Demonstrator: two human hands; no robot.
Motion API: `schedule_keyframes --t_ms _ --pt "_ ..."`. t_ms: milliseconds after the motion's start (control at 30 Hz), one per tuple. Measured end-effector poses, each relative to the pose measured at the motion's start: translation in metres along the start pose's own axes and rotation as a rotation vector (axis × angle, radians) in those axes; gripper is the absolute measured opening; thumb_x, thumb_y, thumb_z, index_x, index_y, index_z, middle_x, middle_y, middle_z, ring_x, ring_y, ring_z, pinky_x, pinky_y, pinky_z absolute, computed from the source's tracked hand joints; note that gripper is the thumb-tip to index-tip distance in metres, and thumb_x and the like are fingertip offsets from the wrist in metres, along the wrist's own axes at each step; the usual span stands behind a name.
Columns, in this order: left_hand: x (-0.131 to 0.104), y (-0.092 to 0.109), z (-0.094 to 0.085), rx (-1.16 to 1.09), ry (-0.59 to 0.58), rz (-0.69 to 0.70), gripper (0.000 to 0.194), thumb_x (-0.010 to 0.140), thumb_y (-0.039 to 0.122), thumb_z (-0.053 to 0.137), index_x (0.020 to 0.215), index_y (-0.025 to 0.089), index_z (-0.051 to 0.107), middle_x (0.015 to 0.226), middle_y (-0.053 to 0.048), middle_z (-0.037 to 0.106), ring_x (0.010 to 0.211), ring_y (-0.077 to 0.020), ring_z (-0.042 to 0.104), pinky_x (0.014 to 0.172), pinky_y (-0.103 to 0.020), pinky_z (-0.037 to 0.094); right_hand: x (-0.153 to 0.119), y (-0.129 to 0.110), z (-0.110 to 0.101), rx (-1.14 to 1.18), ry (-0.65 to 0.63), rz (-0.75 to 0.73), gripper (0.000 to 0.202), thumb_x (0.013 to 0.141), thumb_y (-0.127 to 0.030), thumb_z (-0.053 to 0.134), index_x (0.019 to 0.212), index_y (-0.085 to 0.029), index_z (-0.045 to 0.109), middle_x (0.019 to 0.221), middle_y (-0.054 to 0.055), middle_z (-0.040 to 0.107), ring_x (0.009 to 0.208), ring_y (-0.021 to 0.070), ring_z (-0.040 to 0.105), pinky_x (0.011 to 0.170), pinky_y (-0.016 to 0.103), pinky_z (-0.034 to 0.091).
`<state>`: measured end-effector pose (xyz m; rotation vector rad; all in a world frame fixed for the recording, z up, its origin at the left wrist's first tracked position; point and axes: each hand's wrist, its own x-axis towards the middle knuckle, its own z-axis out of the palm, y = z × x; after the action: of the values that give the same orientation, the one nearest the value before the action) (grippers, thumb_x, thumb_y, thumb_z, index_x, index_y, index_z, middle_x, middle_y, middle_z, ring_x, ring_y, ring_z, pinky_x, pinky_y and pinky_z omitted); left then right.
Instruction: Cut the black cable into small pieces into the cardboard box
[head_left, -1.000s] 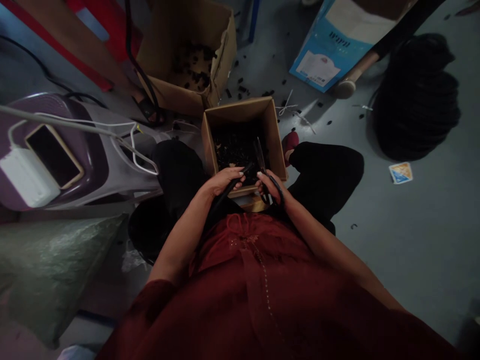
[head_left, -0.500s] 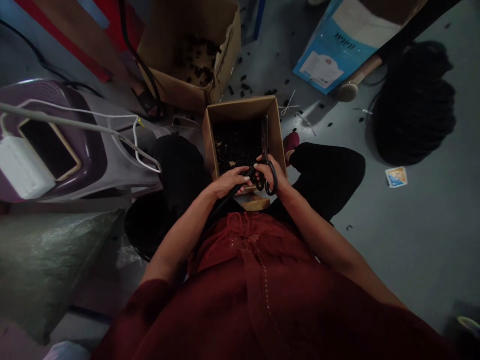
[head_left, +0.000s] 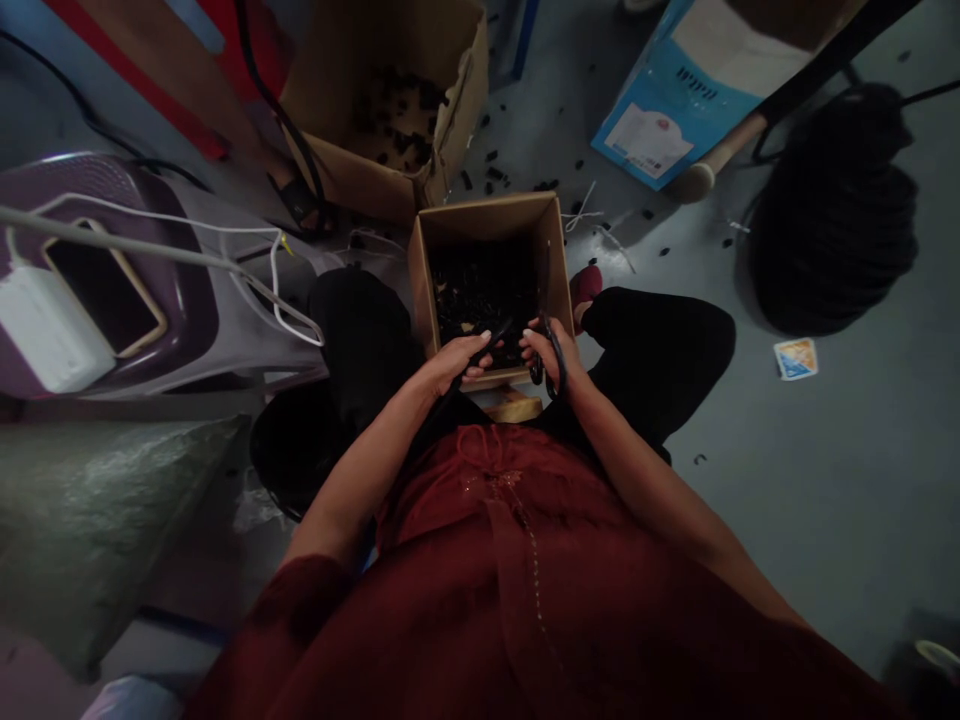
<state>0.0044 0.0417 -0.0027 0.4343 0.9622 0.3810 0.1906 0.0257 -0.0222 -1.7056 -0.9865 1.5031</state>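
Black slender tubing (head_left: pixel 501 333) sits gripped in our left hand (head_left: pixel 459 362) above an open brown cardboard box (head_left: pixel 425 292); our right hand (head_left: pixel 553 350) holds black-handled scissors (head_left: pixel 559 368), apart from it. We seem at a cutting step, which calls for bringing blades to the tubing's tip.

Room light: dim, colours muted.
Cardboard box (head_left: pixel 491 215): inside in deep shadow, contents blending.
Scissors (head_left: pixel 560 370): blades hard to make out.
Floor (head_left: pixel 780 470): pale glare near the box.
Plastic sack (head_left: pixel 97 500): soft sheen.
Frame edges: stretched, blurred.

The right hand (head_left: pixel 570 352) partly hides the black scissors (head_left: pixel 559 362).
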Motion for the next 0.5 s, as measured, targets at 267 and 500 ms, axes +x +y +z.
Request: schedule_keyframes --t_ms 267,500 --pt "0.003 0.004 -0.002 0.109 0.063 0.093 0.033 0.081 0.040 0.055 0.096 0.011 0.059 0.057 0.005 0.042 0.035 -0.0004 0.031 0.032 -0.015 0.018 -0.051 -0.004 -0.020 0.307 -0.232 0.288 0.038 0.075 -0.051 0.053 0.100 -0.024 0.043 0.084 0.003 0.061 0.068 0.0141 0.060 0.062 0.031 0.051" --pt "0.005 0.009 -0.002 0.255 0.357 0.355 0.026 0.083 0.036 0.052 0.092 0.013 0.059 0.058 0.004 0.047 0.037 -0.0014 0.034 0.034 -0.016 0.022 -0.052 0.004 -0.030 0.122 -0.215 0.213 0.046 0.069 -0.048 0.061 0.104 -0.023 0.044 0.087 0.002 0.061 0.066 0.0128 0.058 0.054 0.025 0.047"
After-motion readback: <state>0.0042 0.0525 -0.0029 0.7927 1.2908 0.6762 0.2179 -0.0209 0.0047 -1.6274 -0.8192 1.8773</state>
